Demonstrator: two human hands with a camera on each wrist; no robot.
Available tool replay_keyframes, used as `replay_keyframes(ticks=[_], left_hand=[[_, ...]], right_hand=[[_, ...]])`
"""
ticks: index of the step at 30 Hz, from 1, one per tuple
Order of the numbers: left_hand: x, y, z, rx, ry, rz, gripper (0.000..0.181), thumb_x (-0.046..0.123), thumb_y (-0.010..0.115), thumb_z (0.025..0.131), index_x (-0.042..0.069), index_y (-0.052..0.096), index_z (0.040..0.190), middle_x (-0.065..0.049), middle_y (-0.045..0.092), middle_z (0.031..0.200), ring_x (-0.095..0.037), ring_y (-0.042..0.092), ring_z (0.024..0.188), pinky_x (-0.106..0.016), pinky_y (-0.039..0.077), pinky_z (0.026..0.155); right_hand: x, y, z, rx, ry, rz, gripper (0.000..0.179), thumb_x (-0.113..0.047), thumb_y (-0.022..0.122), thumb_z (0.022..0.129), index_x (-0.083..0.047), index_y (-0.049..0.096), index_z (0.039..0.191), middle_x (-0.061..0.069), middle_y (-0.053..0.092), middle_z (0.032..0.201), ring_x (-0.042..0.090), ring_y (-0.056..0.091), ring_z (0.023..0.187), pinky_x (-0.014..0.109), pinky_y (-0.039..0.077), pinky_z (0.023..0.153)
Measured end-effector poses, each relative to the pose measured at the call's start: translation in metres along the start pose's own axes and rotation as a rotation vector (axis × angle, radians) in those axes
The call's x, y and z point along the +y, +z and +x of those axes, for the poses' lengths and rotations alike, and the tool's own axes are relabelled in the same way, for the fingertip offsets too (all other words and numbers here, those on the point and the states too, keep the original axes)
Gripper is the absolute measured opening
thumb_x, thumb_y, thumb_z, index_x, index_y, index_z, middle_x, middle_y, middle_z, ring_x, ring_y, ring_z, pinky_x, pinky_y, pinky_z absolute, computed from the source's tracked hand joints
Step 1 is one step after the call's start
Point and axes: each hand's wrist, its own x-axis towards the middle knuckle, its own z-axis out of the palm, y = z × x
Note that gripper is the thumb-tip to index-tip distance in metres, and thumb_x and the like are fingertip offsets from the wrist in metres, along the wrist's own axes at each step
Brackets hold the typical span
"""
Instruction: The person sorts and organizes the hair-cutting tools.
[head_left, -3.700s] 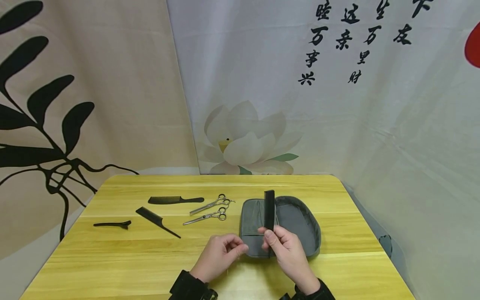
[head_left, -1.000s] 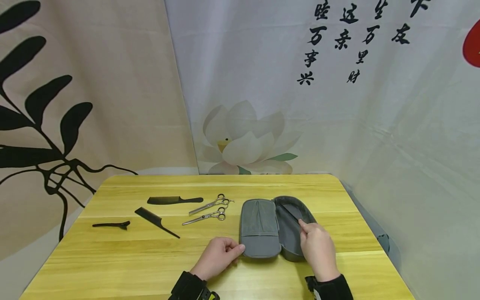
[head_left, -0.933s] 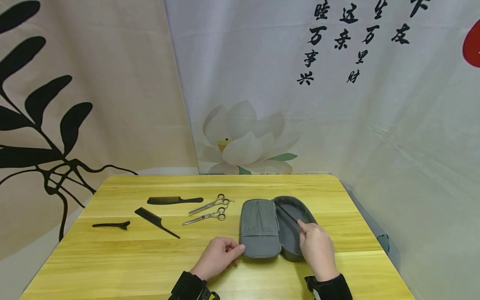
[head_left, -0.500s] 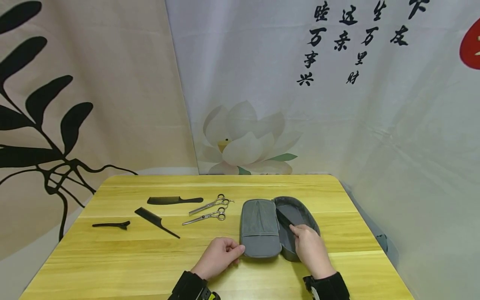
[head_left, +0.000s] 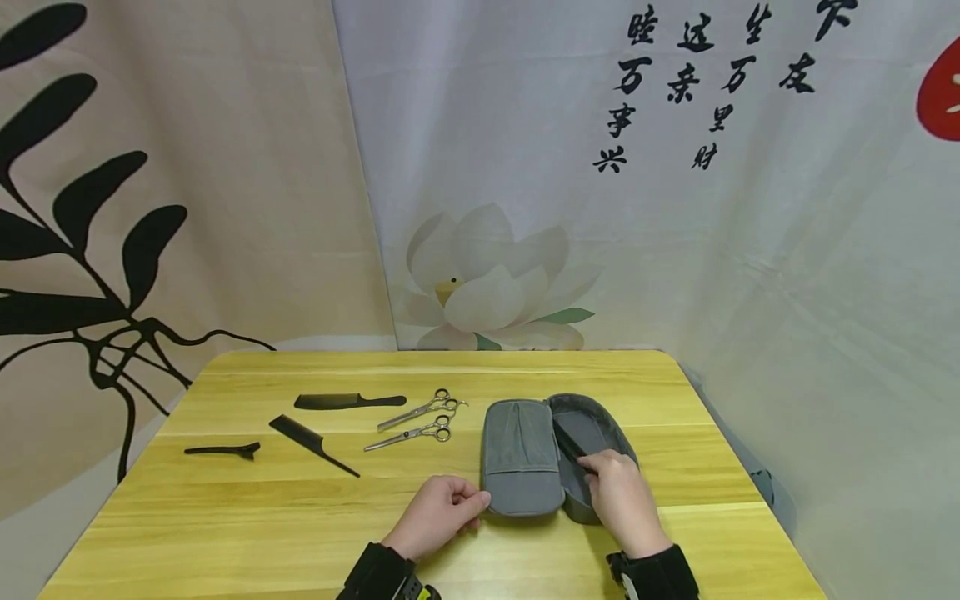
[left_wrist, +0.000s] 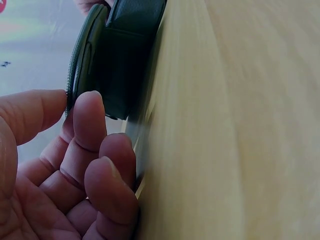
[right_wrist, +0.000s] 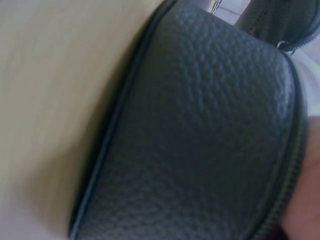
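A grey zip case (head_left: 522, 493) lies unfolded on the table, its pocketed lid to the left and its deep half to the right. At the lid's near left corner my left hand (head_left: 438, 512) pinches the edge between thumb and finger, the other fingers loosely curled below. My right hand (head_left: 628, 505) reaches over the right wall and holds a black comb (head_left: 567, 439) slanting inside the deep half, against its left side. The hand covers the comb's near end. In the right wrist view the case's pebbled outer wall (right_wrist: 190, 130) hides most of that hand.
Left of the case lie two pairs of silver scissors (head_left: 408, 435), a black handled comb (head_left: 348, 402), a black tail comb (head_left: 303, 433) and a black hair clip (head_left: 222, 450). A printed curtain (head_left: 480, 125) hangs behind the table (head_left: 247, 533).
From upright above the case, the comb has gone down into its deep half, then shifted left there with my right hand. My left hand has come onto the lid's corner and stayed.
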Motion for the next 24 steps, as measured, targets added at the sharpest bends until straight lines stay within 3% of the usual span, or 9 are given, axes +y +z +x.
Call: replay_keyframes(ticks=[15,24], left_hand=[[0.0011,-0.0005,0.0000,-0.001,-0.004,0.015,0.032,0.033,0.073,0.103,0.004,0.075,0.091,-0.005,0.073,0.073,-0.009,0.053,0.061,-0.021,0.042,0.054],[0.0005,-0.0011,-0.0002,0.000,-0.002,0.008,0.034,0.035,0.072,0.104,0.003,0.075,0.091,-0.005,0.072,0.073,-0.008,0.050,0.060,-0.020,0.039,0.054]], right_hand=[[-0.0001,-0.0059,0.0036,-0.085,0.057,0.028,0.012,0.002,0.078,0.093,-0.007,0.083,0.100,0.010,0.081,0.099,0.034,0.078,0.093,0.051,0.064,0.079],[-0.0001,-0.0036,0.0020,-0.071,0.041,0.025,0.010,-0.002,0.078,0.094,-0.007,0.082,0.101,0.010,0.081,0.100,0.033,0.078,0.095,0.051,0.064,0.082]])
